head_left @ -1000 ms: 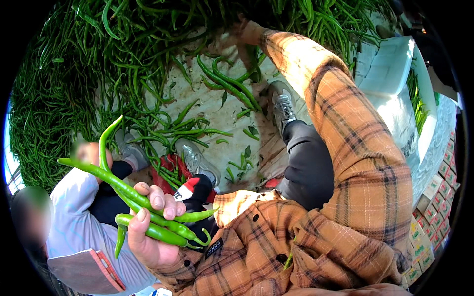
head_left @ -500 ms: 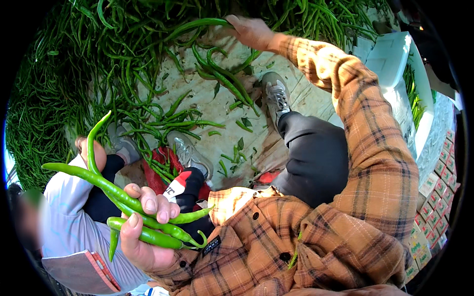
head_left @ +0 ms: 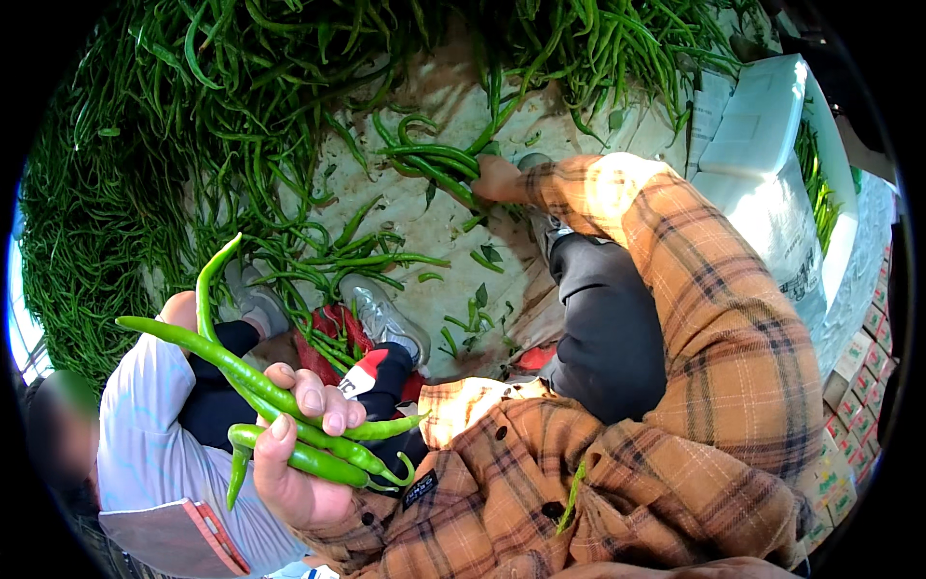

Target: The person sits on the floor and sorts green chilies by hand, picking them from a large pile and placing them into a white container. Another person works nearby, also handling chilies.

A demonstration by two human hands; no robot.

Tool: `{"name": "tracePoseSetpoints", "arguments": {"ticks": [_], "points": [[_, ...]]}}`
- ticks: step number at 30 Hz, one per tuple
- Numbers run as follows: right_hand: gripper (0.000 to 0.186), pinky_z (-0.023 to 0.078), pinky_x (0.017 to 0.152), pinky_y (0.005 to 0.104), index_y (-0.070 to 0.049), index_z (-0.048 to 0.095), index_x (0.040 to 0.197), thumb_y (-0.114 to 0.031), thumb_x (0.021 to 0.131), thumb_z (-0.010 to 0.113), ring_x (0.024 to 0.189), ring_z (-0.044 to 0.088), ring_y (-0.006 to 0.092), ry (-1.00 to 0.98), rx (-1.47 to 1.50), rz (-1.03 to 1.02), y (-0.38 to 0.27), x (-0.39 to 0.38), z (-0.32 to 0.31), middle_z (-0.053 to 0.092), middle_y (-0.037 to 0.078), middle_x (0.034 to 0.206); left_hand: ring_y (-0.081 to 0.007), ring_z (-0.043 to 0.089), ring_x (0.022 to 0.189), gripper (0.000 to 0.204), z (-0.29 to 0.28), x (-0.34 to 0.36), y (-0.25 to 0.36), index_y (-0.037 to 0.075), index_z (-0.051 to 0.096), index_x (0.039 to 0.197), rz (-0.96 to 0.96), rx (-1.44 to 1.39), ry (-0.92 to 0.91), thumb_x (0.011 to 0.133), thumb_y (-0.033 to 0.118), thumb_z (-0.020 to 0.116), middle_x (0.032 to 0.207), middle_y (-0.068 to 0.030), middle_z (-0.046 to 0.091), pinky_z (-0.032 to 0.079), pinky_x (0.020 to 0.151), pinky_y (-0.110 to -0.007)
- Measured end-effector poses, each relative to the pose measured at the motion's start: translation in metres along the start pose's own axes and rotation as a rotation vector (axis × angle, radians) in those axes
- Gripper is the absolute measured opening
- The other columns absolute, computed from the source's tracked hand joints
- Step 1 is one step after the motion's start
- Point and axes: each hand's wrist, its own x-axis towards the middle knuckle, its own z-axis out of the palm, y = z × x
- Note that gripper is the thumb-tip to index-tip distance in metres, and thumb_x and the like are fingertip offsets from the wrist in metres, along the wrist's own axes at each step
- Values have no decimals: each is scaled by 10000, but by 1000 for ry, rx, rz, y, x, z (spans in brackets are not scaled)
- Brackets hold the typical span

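My left hand [head_left: 304, 449] holds several long green chili peppers [head_left: 231, 362] in curled fingers, in the lower left over the plaid shirt, their tips pointing out in different directions. My right hand [head_left: 497, 181], at the end of the outstretched plaid sleeve, is closed on the end of a green chili pepper [head_left: 424, 151], just over a small group of peppers [head_left: 449, 179] on the pale, stained sheet [head_left: 521, 289]. Its fingertips are partly hidden.
A big heap of peppers [head_left: 135, 116] covers the top and left. A white foam box [head_left: 752, 125] stands right, cartons [head_left: 854, 396] below it. A person in a light sleeve [head_left: 145, 405] sits close at left. A red mesh bag [head_left: 333, 328] lies near the feet.
My right hand has come down from the heap's edge to the small group of peppers, carrying the pepper it held half a second ago. My left hand still holds its bunch.
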Motion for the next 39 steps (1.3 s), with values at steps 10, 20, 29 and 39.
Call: {"name": "tracePoseSetpoints", "arguments": {"ticks": [10,20,29,39], "points": [[215,472,708,407,-3,547,1006,-157,864,593,792,602,329,237,415,-374,-16,-7,-5,623,195,882,-180,529,803,364,-3,-3,0,68,484,1194,0,19,-22,847,143,563,930,-67,533,437,780,-358],[202,419,498,249,-82,489,1073,-256,973,505,592,508,97,-514,1248,192,-114,-48,-36,538,2,783,-146,516,827,219,-30,25,-16,98,505,1112,-54,20,202,899,112,553,963,-34,533,437,781,-317],[337,509,617,257,-71,519,1118,-313,907,619,758,571,114,-1000,1295,24,-187,-132,-47,563,20,908,-138,551,788,252,-54,59,-39,85,547,1087,-74,32,300,880,170,662,948,-25,590,483,720,-305],[316,414,586,268,-71,540,993,-355,891,631,700,513,78,-878,956,-355,-189,-144,-45,569,-1,813,-164,584,900,281,-49,59,-55,59,558,1132,-169,254,219,866,98,639,1013,-51,616,496,788,-327]]}}
